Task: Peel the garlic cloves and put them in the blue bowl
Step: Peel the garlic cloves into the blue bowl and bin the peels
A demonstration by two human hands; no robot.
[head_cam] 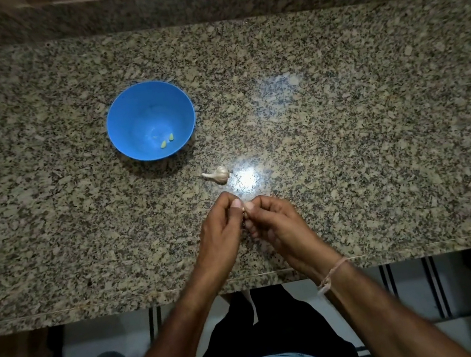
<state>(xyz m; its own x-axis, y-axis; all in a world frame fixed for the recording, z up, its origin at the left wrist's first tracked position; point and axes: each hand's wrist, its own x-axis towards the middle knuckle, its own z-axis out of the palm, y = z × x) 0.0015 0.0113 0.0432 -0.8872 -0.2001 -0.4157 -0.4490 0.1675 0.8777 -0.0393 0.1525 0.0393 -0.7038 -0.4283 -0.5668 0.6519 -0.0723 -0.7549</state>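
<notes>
Garlic clove (244, 208): pinched between the fingertips of left hand (221, 231) and right hand (280, 224), over the worktop (375, 122); peeling judged under way. Garlic bulb (218, 175) lies just beyond, unpeeled. Blue bowl (129, 118), farther left, holds two peeled cloves (167, 141). Most work appears left.

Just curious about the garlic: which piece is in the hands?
The small clove pinched between left hand and right hand; two peeled cloves lie in the blue bowl, the bulb lies on the counter.

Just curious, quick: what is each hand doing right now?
Left hand: pinching a small garlic clove.
Right hand: pinching the same clove.
</notes>
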